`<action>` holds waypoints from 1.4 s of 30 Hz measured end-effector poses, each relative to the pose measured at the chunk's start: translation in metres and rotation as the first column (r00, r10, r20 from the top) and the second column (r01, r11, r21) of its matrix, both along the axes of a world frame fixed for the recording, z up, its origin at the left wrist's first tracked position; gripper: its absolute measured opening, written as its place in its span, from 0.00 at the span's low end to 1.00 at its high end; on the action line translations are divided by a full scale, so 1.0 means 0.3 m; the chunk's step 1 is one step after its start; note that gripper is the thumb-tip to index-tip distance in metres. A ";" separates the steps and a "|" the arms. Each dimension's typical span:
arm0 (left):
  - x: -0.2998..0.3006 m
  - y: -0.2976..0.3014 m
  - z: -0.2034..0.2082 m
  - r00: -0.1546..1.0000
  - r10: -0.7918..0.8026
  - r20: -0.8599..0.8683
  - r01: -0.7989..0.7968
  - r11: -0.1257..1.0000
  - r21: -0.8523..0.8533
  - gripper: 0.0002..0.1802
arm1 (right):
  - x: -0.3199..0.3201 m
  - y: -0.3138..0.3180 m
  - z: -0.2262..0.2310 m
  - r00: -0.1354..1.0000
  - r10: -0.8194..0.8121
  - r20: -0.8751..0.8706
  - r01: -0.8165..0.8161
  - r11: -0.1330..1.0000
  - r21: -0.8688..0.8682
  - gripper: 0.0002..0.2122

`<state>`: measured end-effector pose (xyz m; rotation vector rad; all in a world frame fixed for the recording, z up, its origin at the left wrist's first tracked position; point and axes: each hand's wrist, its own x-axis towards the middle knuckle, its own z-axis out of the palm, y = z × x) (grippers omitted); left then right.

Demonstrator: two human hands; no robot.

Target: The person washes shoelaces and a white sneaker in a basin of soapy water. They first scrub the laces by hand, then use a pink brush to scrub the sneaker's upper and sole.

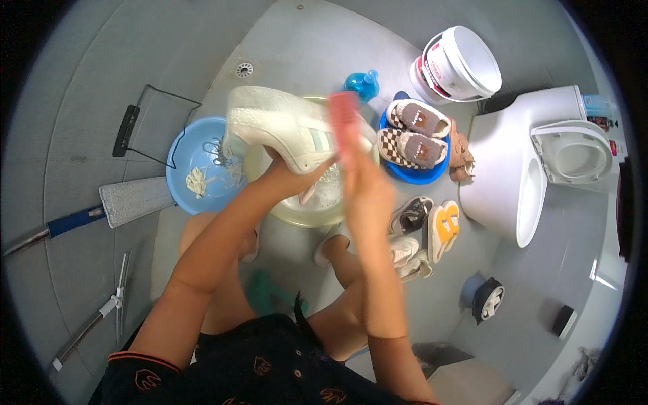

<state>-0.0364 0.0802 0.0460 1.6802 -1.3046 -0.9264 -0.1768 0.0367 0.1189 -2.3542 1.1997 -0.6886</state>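
A white sneaker (266,121) with pale green stripes lies tilted on its side above a pale yellow basin (307,217). My left hand (290,177) is closed on the sneaker from below, near its opening, with part of the fingers hidden behind it. In my right hand (368,189) is a red scrubbing brush (345,121), smeared by motion, held against or just over the toe end of the sneaker. Sudsy water (327,192) shows in the basin beneath. To the left, a light blue basin (226,202) holds white shoelaces (197,181) and grey laces.
A blue basin (412,177) at right carries checkered slippers (413,148). Behind it stand a blue bottle (362,86) and a white bucket (442,67). Several shoes (442,229) sit on the floor before the toilet (503,169). A flat mop (135,201) leans at left.
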 end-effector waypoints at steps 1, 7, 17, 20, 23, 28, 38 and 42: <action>0.004 0.010 -0.009 1.000 -0.006 0.005 0.006 1.000 -0.001 0.29 | 0.028 0.061 0.036 0.992 0.058 -0.112 -0.054 0.998 0.038 0.17; -0.012 -0.002 -0.024 0.983 0.017 0.181 -0.002 0.997 -0.081 0.25 | -0.005 -0.013 0.004 0.998 0.029 0.062 -0.032 0.998 0.055 0.18; -0.013 -0.012 -0.050 0.991 0.009 0.132 -0.009 1.000 0.000 0.26 | 0.029 0.093 0.097 0.987 0.144 -0.066 -0.123 0.961 0.248 0.15; -0.024 0.014 0.031 0.998 0.050 -0.044 -0.050 0.999 -0.018 0.27 | 0.005 -0.004 0.103 0.985 -0.051 -0.163 0.124 0.872 0.474 0.16; -0.016 -0.009 0.017 0.999 -0.034 -0.022 0.035 0.998 0.047 0.28 | 0.002 0.022 0.066 1.000 0.009 0.017 -0.012 0.975 0.222 0.16; -0.018 0.004 0.009 0.999 0.003 0.036 -0.002 1.000 -0.007 0.25 | 0.003 0.010 0.083 0.996 -0.004 -0.093 0.039 0.923 0.383 0.17; -0.005 0.015 0.010 0.997 0.000 0.071 0.002 1.000 -0.026 0.28 | 0.006 0.002 0.072 0.999 -0.024 -0.026 0.030 0.963 0.267 0.17; 0.002 0.006 -0.015 0.988 0.000 0.157 0.009 0.998 -0.059 0.30 | 0.026 0.052 0.043 0.995 0.077 0.057 -0.089 0.970 0.228 0.16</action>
